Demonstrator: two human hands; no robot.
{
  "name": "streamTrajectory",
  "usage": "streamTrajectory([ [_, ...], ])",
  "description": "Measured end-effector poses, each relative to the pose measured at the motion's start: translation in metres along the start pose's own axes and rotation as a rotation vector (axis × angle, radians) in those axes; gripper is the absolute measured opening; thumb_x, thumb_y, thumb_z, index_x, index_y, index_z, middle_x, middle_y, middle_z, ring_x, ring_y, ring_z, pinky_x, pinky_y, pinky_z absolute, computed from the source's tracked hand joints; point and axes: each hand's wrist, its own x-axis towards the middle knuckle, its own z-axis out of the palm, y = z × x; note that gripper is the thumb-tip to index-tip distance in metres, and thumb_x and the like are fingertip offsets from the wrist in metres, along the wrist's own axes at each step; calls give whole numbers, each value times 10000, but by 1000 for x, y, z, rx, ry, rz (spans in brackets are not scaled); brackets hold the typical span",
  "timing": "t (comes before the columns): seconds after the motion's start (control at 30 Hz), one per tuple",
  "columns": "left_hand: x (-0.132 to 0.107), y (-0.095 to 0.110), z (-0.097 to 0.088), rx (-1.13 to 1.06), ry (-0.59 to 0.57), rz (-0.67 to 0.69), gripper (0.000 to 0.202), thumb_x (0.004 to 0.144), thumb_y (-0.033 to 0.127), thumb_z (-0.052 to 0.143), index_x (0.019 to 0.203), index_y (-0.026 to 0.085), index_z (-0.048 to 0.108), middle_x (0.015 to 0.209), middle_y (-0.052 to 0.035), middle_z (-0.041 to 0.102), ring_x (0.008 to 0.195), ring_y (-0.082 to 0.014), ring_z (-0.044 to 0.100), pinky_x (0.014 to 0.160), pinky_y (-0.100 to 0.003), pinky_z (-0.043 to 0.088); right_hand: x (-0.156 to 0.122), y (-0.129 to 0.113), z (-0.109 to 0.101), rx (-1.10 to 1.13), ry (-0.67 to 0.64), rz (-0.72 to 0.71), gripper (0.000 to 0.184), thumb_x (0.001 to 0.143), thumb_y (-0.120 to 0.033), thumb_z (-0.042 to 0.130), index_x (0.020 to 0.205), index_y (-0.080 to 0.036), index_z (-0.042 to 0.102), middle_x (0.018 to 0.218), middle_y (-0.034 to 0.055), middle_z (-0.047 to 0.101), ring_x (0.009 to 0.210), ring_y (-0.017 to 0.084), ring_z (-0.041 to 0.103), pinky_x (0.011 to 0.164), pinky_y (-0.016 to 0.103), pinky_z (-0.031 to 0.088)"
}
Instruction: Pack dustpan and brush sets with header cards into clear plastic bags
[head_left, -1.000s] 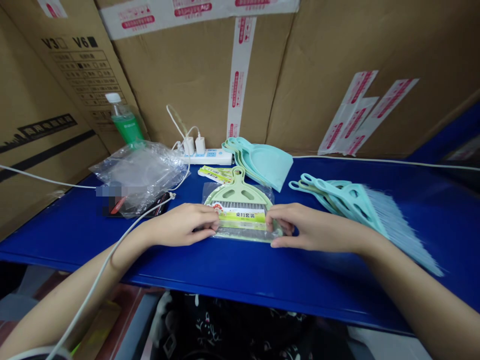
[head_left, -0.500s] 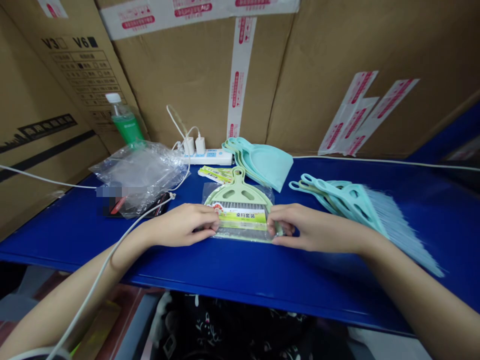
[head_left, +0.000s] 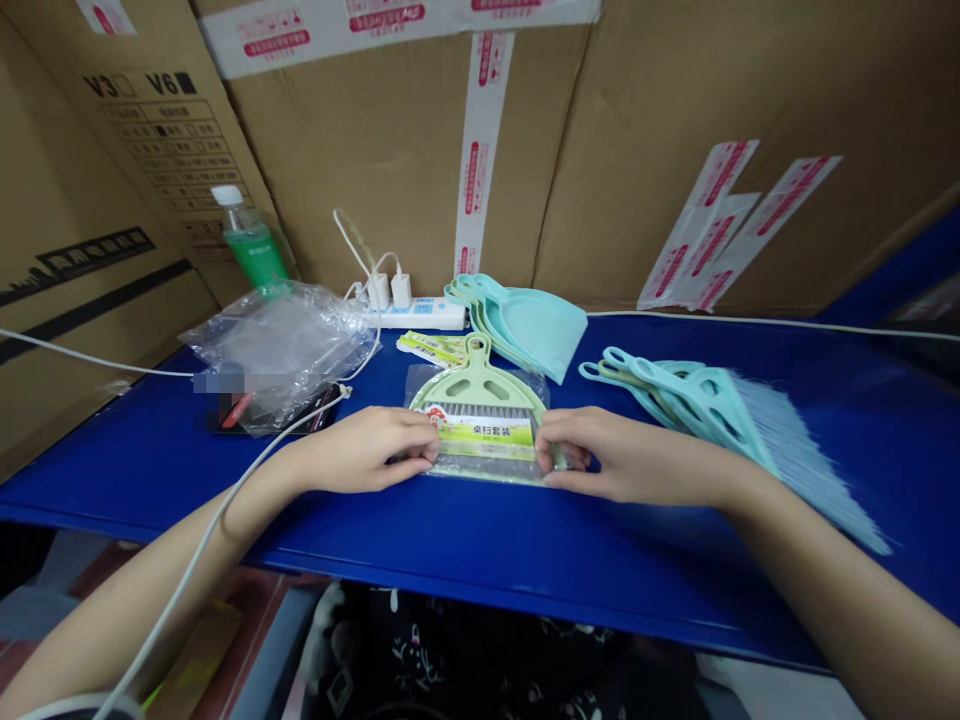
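**Two hands on a bagged dustpan set**

Far left, against the cardboard boxes: green bottle standing upright. Just in front of it, a heap of clear plastic bags lying on the blue counter, with a white cable running across toward the near edge. Behind, white power strip with two plugs in it.

Middle: left hand pinching the left end of the dustpan set, a light green pan in a clear bag with a paper label, lying flat on the counter. Right hand gripping the bag's right end, fingers curled over the edge.

Behind the set: stack of turquoise dustpans. Right: stack of turquoise brushes, bristles pointing right.
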Motion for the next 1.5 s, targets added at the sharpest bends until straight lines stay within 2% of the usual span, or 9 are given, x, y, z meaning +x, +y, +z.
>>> streamTrajectory([
  [0.3, 1, -1, 0, 1, -9, -4, 186, 965, 211, 422, 860, 172, 571, 833, -21, 588, 739, -141, 558, 680, -248, 420, 0, 1, 0, 11, -14, 11, 119, 844, -292, 521, 803, -199, 583, 824, 38, 568, 690, 156, 527, 629, 300, 427],
  [0.6, 0, -1, 2, -15, 23, 14, 199, 969, 200, 404, 845, 172, 557, 823, -19, 571, 722, -139, 545, 667, -252, 423, 1, -1, 0, -10, 2, -21, 148, 865, -292, 499, 749, -207, 532, 750, 21, 537, 626, 144, 468, 583, 295, 383],
  [0.9, -1, -2, 4, 70, 45, -11, 215, 981, 229, 380, 897, 161, 566, 899, -46, 573, 748, -148, 556, 675, -270, 447, 3, 1, 3, -47, 54, -15, 232, 879, -327, 480, 681, -233, 404, 647, -20, 446, 573, 137, 407, 552, 288, 325],
  [1.3, 0, -2, 7, 131, 48, -63, 192, 980, 218, 352, 907, 164, 520, 909, -49, 547, 721, -149, 557, 652, -280, 450, 6, 1, 3, -71, 89, -6, 222, 914, -324, 410, 713, -232, 419, 579, -41, 421, 520, 133, 394, 544, 290, 303],
  [1.5, 1, -3, 10, 110, 100, -61, 170, 961, 206, 367, 867, 167, 504, 877, -42, 527, 688, -144, 544, 624, -282, 447, 7, 0, 7, -62, 129, 19, 147, 901, -316, 403, 787, -234, 445, 524, -68, 385, 472, 128, 383, 518, 290, 294],
])
